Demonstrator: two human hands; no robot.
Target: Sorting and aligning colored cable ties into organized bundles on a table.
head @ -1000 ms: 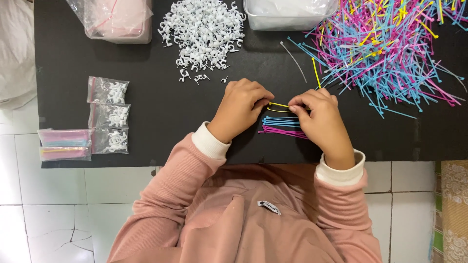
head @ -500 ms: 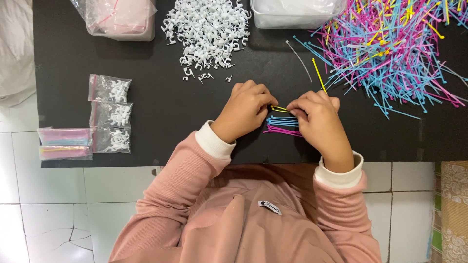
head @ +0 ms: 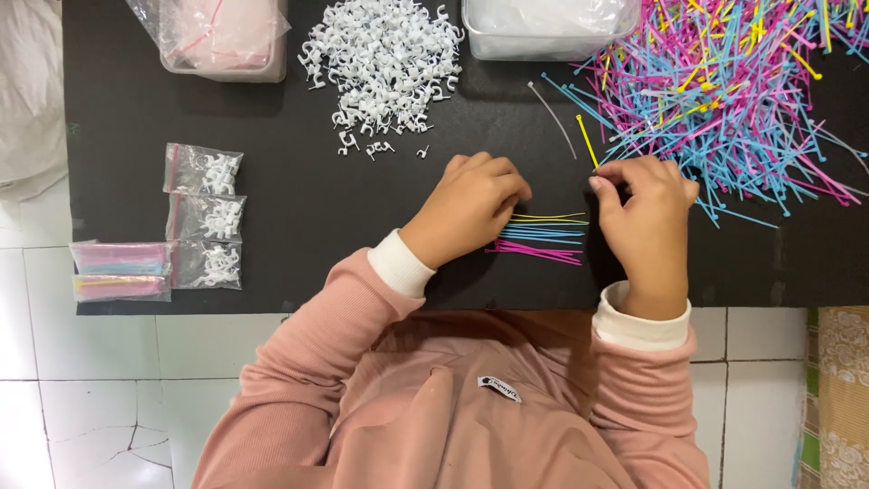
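1. Your left hand (head: 471,204) curls its grip over one end of a small sorted bundle of thin plastic cable ties (head: 541,239), yellow on top, blue in the middle, pink below, pinning those ends flat so the strands stay parallel on the black tabletop (head: 299,181).
2. Your right hand (head: 644,215) pinches a single yellow cable tie (head: 587,140) between thumb and forefinger; its free end points up and away from you.
3. That hand sits beside the loose heap of pink, blue and yellow ties (head: 724,86), close enough to pick from.
4. A pile of small white plastic clips (head: 385,59) lies further up, apart from the ties.
5. Clear bags of white clips (head: 204,215) and flat packs of coloured ties (head: 119,270) lie to your left, well away from both hands.
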